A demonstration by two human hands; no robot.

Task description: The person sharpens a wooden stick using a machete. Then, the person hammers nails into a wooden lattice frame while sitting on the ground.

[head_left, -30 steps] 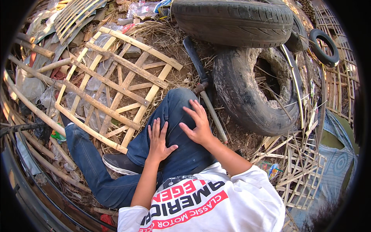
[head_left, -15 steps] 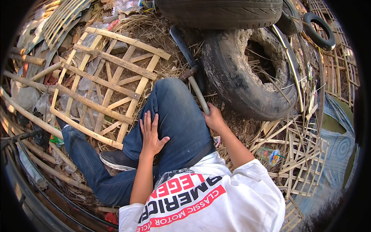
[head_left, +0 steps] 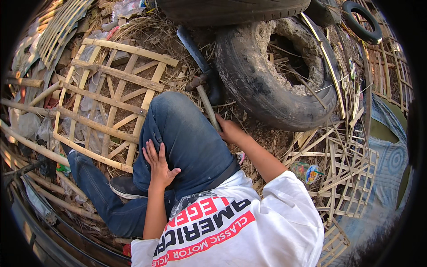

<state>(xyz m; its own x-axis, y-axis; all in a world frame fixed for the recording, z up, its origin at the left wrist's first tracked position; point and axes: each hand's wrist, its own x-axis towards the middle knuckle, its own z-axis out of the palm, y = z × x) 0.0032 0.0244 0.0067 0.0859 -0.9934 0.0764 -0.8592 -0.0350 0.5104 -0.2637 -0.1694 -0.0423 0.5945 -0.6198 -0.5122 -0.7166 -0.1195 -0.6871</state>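
Observation:
My right hand [head_left: 230, 131] is closed around the end of a hammer's wooden handle [head_left: 207, 107], beside my raised knee. The hammer's rusty head [head_left: 195, 82] rests low, close to the dark handle of a machete whose long blade [head_left: 193, 48] lies on the straw-strewn ground beyond. My left hand [head_left: 159, 165] lies flat on the thigh of my jeans, fingers stretched out and holding nothing. Left of the knee is a bamboo lattice panel [head_left: 116, 94], made of crossed slats nailed together.
A worn tyre [head_left: 253, 84] with a crumbly, rough inner rim lies just beyond my right hand. Another tyre [head_left: 235, 10] stands at the far edge. Split bamboo strips [head_left: 340, 169] are heaped at right. Bamboo poles [head_left: 35, 142] and plastic litter lie at left.
The whole view has shifted slightly, so the surroundings sit farther left and higher. My right hand keeps its grip on the hammer, and my left hand stays on the thigh.

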